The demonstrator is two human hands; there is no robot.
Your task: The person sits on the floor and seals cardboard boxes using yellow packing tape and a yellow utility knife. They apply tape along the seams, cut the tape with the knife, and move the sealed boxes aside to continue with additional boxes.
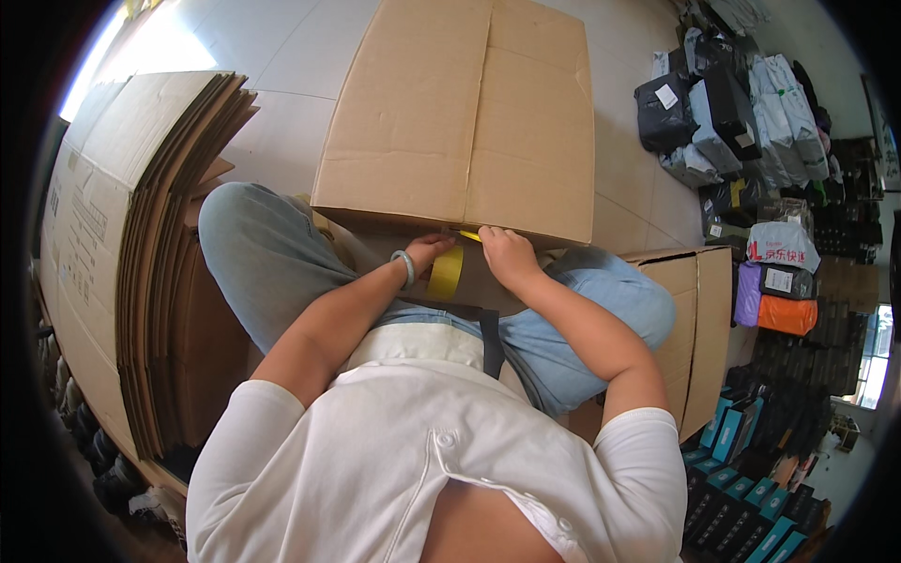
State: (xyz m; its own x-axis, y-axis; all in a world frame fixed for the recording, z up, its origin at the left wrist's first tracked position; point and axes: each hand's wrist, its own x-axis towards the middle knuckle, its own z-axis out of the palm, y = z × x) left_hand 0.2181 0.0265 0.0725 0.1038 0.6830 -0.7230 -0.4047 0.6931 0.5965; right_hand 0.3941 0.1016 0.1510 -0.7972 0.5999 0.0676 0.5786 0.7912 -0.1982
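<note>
A large cardboard box (404, 113) stands in front of me, its seam running away from my body. My left hand (432, 250), with a pale bangle at the wrist, is closed at the box's near edge. A roll of yellow tape (445, 273) hangs under its fingers, gripped by them. Close beside it, my right hand (507, 253) is closed on a slim yellow thing (470, 235) that points left along the box edge. Whether that is a cutter or a piece of tape cannot be made out. Both hands are between my bent knees.
Flattened cardboard boxes (94, 216) lean in a thick stack on the left. Another cardboard box (699, 310) is by my right knee. Wrapped parcels (732, 122) are heaped at the far right, with an orange parcel (786, 315) nearer. Dark and teal boxes (741, 488) stand at lower right.
</note>
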